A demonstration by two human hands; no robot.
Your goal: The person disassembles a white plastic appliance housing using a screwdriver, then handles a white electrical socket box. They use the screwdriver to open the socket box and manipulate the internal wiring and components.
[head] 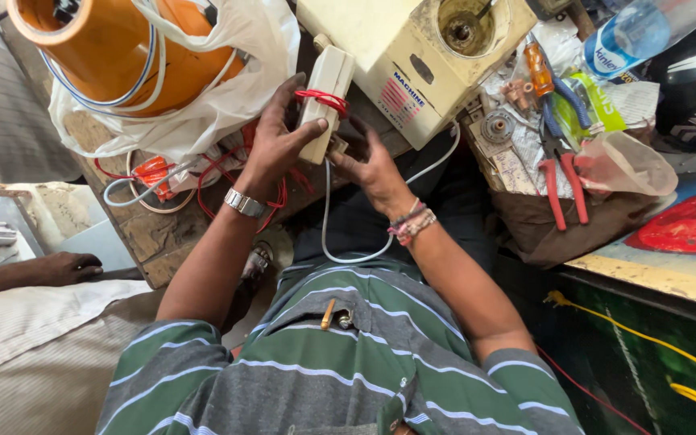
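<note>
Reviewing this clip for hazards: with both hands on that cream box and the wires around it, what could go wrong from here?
1. The cream box is held in mid-air by the left hand while the right hand works at its lower end; it may slip.
2. The white cable loops down over the lap, and red wires trail under the left wrist; either might snag.
3. Red-handled pliers lie near the table edge and could get knocked off.

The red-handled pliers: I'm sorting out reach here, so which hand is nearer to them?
Right. The right hand is at the lower end of the cream switch box, on the side toward the red-handled pliers. The left hand grips the box's far side.
</note>
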